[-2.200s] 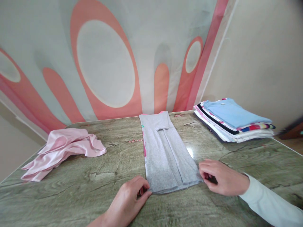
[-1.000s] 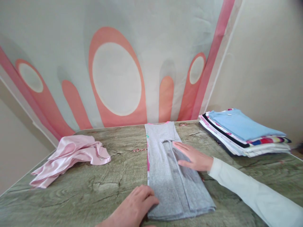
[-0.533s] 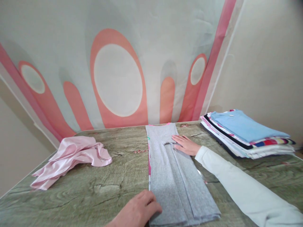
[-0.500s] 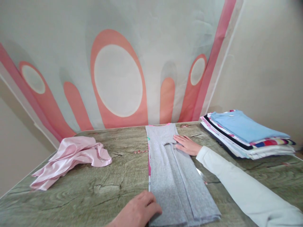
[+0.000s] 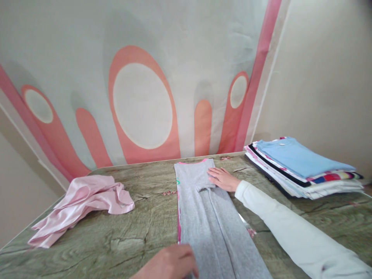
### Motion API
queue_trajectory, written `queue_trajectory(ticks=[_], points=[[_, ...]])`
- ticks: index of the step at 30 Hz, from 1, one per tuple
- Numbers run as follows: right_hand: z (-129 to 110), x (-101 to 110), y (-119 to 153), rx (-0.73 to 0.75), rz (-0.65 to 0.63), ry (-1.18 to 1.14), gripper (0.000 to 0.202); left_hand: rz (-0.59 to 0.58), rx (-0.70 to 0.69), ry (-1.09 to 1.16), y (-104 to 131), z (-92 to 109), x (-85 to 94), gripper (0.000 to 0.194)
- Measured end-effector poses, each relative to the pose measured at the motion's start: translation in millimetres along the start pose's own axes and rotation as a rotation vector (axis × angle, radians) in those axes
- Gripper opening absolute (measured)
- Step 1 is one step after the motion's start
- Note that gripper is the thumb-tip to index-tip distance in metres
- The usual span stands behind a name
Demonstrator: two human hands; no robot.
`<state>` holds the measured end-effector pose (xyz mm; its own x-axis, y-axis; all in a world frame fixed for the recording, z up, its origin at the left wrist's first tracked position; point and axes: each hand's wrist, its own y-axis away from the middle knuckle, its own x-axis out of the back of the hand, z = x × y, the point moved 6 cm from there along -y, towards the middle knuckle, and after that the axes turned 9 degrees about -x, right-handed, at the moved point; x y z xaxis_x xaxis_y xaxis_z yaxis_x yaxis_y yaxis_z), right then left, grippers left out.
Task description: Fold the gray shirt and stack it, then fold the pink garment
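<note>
A grey short-sleeved shirt (image 5: 193,217) with pink neck trim lies in a long strip on the table, its neck end away from me. One side is folded over, with the sleeve on top. My right hand (image 5: 223,179) is flat and open, its fingers resting on the shirt beside the folded sleeve. Low in the view, my left hand (image 5: 171,263) is closed, with curled fingers at the shirt's left edge; its fingertips are partly hidden. The shirt's near end is out of view.
A crumpled pink satin-like cloth (image 5: 87,203) lies on the left of the wood-patterned table (image 5: 124,244). To the right stands a stack of folded clothes (image 5: 302,159) with a light blue one on top. A wall with a printed hanging (image 5: 186,77) rises behind the table.
My view has tilted up slightly, so the shirt sits lower and its near hem has left the frame. My right hand stays flat by the sleeve; my left hand remains at the shirt's left edge.
</note>
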<state>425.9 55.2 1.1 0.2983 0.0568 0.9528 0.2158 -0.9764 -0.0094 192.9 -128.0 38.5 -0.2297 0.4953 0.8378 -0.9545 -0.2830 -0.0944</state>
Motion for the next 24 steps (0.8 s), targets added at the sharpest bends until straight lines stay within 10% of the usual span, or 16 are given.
queue_trajectory(ticks=[5, 12, 19, 24], points=[[-9.3, 5.1, -23.3, 0.018, 0.009, 0.001, 0.064, 0.142, 0.084, -0.153, -60.2, -34.0, 52.2, 0.03], [-15.9, -12.7, -51.8, 0.151, 0.0, 0.034, 0.057, 0.162, 0.242, -0.404, -116.1, -116.3, 41.3, 0.057], [65.9, -5.2, -84.4, -0.179, 0.029, 0.099, 0.069, 0.154, 0.228, -0.422, -110.7, -117.0, 35.5, 0.059], [78.8, -3.0, -96.5, -0.209, 0.123, 0.056, 0.07, 0.153, 0.226, -0.426, -111.0, -118.2, 35.3, 0.061]])
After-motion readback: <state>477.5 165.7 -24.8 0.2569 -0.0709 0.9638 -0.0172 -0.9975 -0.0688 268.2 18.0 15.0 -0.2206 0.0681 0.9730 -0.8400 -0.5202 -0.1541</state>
